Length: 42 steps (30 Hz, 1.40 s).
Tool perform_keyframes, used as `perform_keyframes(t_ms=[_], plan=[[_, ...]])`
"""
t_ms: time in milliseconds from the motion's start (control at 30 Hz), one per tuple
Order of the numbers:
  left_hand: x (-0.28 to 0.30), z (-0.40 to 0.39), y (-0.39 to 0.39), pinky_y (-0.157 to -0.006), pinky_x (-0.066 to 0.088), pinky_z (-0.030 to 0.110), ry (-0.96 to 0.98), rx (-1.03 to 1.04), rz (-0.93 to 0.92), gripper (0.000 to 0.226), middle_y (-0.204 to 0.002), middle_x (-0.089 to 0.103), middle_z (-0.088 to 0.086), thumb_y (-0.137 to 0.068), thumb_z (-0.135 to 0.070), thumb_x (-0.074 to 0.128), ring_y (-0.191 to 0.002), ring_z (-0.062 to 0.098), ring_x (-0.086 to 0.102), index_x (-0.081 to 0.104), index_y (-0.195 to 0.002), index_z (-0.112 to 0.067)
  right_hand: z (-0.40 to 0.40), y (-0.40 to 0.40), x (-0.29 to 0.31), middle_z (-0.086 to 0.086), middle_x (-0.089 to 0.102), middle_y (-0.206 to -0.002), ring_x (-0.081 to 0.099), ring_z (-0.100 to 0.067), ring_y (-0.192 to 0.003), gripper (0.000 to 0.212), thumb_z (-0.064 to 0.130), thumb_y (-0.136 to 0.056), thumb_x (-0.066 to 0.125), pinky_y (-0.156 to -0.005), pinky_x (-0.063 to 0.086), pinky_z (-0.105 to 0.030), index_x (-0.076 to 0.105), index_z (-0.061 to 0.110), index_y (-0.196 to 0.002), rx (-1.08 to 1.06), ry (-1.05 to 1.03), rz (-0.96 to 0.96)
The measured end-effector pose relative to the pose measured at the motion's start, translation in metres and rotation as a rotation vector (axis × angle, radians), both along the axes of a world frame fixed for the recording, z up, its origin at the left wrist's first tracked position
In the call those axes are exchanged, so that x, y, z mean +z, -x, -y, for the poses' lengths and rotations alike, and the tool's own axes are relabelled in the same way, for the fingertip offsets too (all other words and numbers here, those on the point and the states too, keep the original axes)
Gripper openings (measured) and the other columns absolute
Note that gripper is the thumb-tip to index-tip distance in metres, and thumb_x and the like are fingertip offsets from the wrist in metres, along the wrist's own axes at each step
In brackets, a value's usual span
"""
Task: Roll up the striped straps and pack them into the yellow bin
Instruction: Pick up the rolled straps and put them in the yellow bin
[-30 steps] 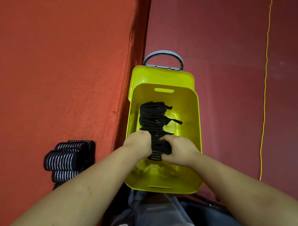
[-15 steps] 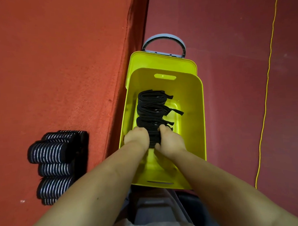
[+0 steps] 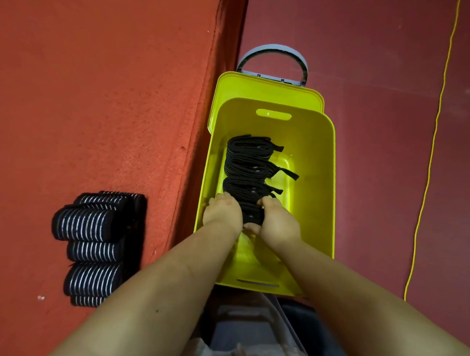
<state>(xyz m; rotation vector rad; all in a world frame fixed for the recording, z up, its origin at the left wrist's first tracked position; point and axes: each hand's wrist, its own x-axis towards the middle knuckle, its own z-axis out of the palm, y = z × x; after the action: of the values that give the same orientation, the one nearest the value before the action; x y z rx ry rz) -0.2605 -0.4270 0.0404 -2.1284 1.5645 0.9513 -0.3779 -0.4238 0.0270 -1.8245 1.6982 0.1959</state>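
Yellow bin (image 3: pixel 312 158) on floor, long axis running away from person. Row of rolls (image 3: pixel 248 163) along its left side. Left hand (image 3: pixel 222 212), right hand (image 3: pixel 279 220) clamp nearest roll (image 3: pixel 253 213) between them. More rolls (image 3: pixel 88 238) far left, nearer left hand.

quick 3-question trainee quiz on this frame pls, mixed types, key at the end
1. True or false: both hands grip the same rolled strap inside the yellow bin.
2. Multiple choice: the row of rolls already packed lies A) along the bin's left side, B) against its right wall, C) outside the bin.
3. Short answer: where is the stack of striped rolls not yet packed?

Key
1. True: the left hand and the right hand hold it from either side.
2. A.
3. On the red surface to the left of the bin, untouched by either hand.
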Motion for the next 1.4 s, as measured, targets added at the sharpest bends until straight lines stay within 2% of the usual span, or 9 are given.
perform_keyframes(t_ms=[133,367,533,667,833,1000,1100,1267,1400], plan=[[0.030,-0.002,0.003,-0.112,0.023,0.035,-0.002,0.027,-0.044,0.063,-0.156,0.011,0.014,-0.096,-0.012,0.039,-0.141,0.029,0.019,0.005,-0.149,-0.002,0.009,0.001,0.022,0.000,0.055,-0.117,0.052,-0.019,-0.111,0.043,0.043,-0.084,0.065,-0.087,0.043,-0.030,0.054,0.017,-0.117,-0.001,0.176,0.088],[0.123,-0.021,-0.052,-0.097,0.037,0.024,0.395,0.317,-0.417,0.042,-0.130,0.059,0.006,-0.090,-0.011,0.048,-0.121,0.022,0.053,0.055,-0.131,-0.019,0.032,-0.054,0.099,0.000,0.061,-0.094,0.056,-0.017,-0.093,0.014,0.022,-0.091,0.057,-0.077,0.036,-0.020,0.063,0.011,-0.095,0.052,0.487,0.460],[0.130,-0.062,-0.121,-0.088,0.038,0.011,0.645,0.829,-0.511,0.026,-0.112,0.068,0.001,-0.089,-0.010,0.058,-0.104,0.009,0.061,0.068,-0.113,-0.013,0.019,-0.119,0.119,0.005,0.059,-0.096,0.055,-0.012,-0.092,0.016,0.025,-0.091,0.056,-0.078,0.039,-0.021,0.062,0.013,-0.100,0.277,0.409,0.562],[0.116,-0.097,-0.161,-0.076,0.044,0.018,0.747,1.436,-0.613,0.029,-0.110,0.066,0.009,-0.089,-0.004,0.057,-0.088,0.012,0.059,0.060,-0.118,-0.007,-0.001,-0.171,0.109,0.002,0.061,-0.114,0.055,-0.013,-0.107,0.029,0.026,-0.093,0.055,-0.091,0.041,-0.025,0.058,0.014,-0.119,0.421,0.200,0.525],[0.101,-0.119,-0.187,-0.064,0.045,0.019,0.613,1.967,-0.834,0.038,-0.081,0.056,0.003,-0.091,-0.004,0.056,-0.068,0.010,0.053,0.047,-0.128,-0.004,-0.018,-0.220,0.089,-0.004,0.058,-0.128,0.052,-0.021,-0.120,0.047,0.036,-0.089,0.060,-0.103,0.041,-0.035,0.053,0.015,-0.131,0.437,0.045,0.437],[0.089,-0.121,-0.189,-0.080,0.050,0.025,0.499,2.037,-1.024,0.043,-0.106,0.058,0.011,-0.091,-0.008,0.059,-0.093,0.019,0.058,0.045,-0.131,-0.001,-0.032,-0.233,0.084,-0.002,0.061,-0.124,0.050,-0.022,-0.120,0.050,0.038,-0.082,0.067,-0.102,0.039,-0.034,0.058,0.018,-0.127,0.494,0.008,0.319],[0.089,-0.123,-0.190,-0.081,0.049,0.020,0.528,2.009,-1.088,0.032,-0.099,0.062,0.006,-0.089,-0.010,0.062,-0.084,0.013,0.059,0.054,-0.119,-0.003,-0.033,-0.235,0.088,0.001,0.066,-0.115,0.058,-0.017,-0.112,0.046,0.035,-0.077,0.074,-0.098,0.046,-0.036,0.062,0.020,-0.119,0.376,-0.066,0.411],[0.099,-0.137,-0.193,-0.090,0.046,0.024,0.626,1.812,-1.230,0.009,-0.092,0.069,-0.002,-0.089,-0.017,0.061,-0.092,0.011,0.063,0.064,-0.097,-0.015,-0.038,-0.235,0.114,0.010,0.069,-0.095,0.062,0.004,-0.085,0.028,0.015,-0.079,0.075,-0.078,0.046,-0.010,0.061,0.032,-0.095,0.285,-0.192,0.662],[0.106,-0.162,-0.199,-0.068,0.051,0.018,0.701,1.717,-1.302,0.018,-0.092,0.070,-0.002,-0.087,-0.010,0.061,-0.082,0.007,0.066,0.061,-0.103,-0.016,-0.047,-0.239,0.130,0.011,0.070,-0.093,0.065,0.000,-0.086,0.029,0.011,-0.079,0.074,-0.081,0.048,-0.017,0.066,0.030,-0.100,0.448,-0.315,0.681]])
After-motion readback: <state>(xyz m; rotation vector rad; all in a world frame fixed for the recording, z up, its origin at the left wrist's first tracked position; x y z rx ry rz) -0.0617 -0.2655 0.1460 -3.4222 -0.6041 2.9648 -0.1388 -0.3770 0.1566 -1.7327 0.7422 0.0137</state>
